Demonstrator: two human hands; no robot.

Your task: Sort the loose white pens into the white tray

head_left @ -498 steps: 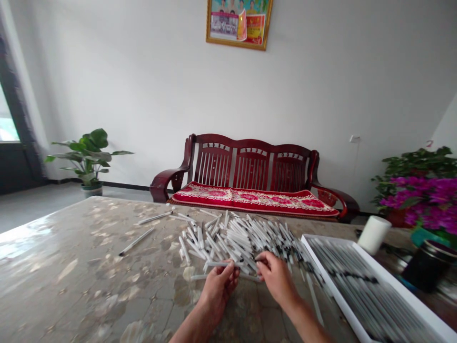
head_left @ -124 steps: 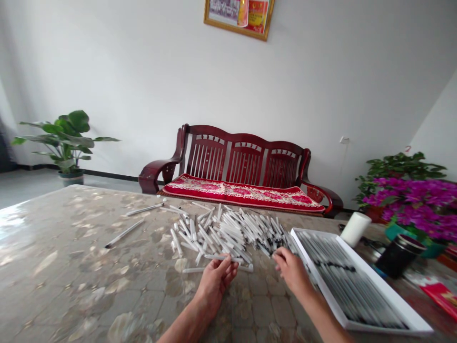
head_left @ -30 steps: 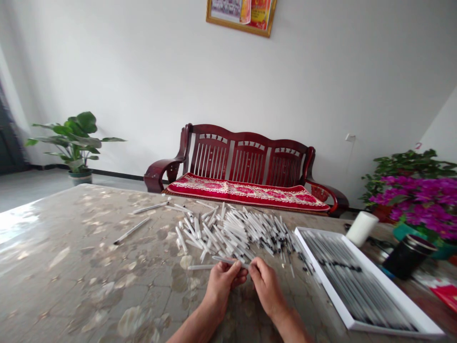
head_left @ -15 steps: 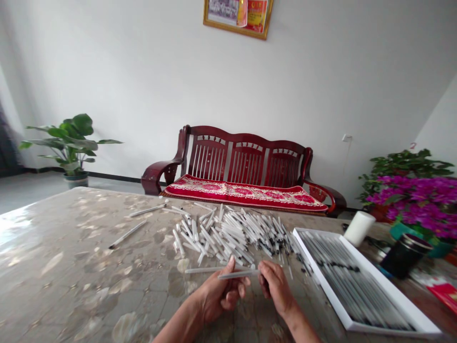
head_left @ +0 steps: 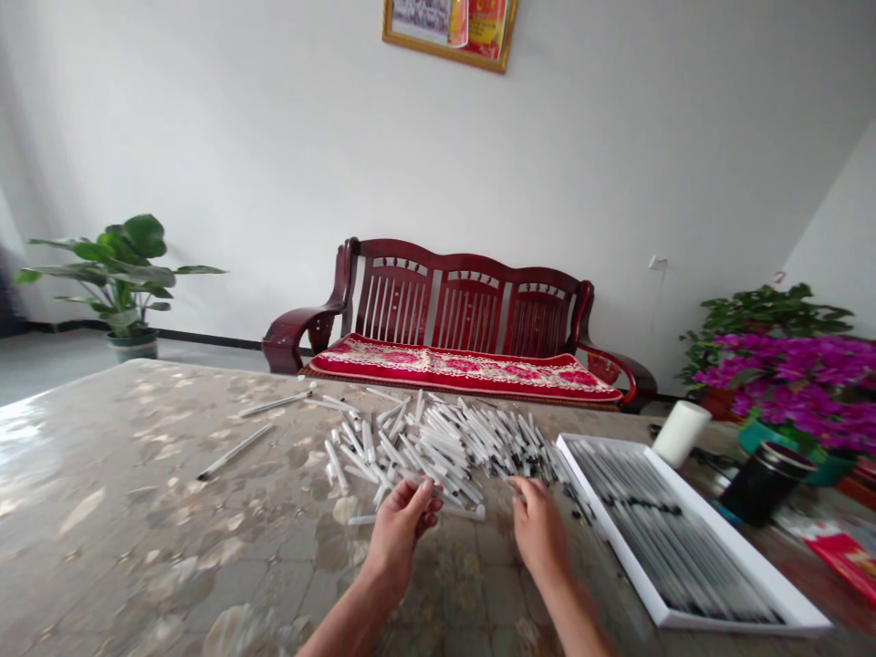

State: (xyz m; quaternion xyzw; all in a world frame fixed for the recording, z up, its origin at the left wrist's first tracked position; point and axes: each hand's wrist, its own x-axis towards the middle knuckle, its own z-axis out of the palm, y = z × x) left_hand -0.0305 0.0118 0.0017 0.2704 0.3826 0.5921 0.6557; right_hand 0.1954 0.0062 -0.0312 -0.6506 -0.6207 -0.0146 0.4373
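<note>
In the head view, my left hand is closed in a pinch at the near edge of a heap of white pen barrels. A slim pale pen seems to lie between its thumb and forefinger, partly lost against the heap. My right hand is a short way to the right, fingertips pressed together by the heap's near right edge. What it pinches, if anything, is too small and blurred to make out. Beneath and beside my left hand, another white barrel lies on the table, its middle hidden by the hand.
To the right stands a shallow white box with rows of clear pens with black parts. Behind it are a white roll, a black cup and purple flowers. Two loose pens lie left on the patterned table.
My hands have drawn apart: the right has left the grey pen held between them and moved right, towards the heap. My left hand has turned and shifted slightly left and up.
</note>
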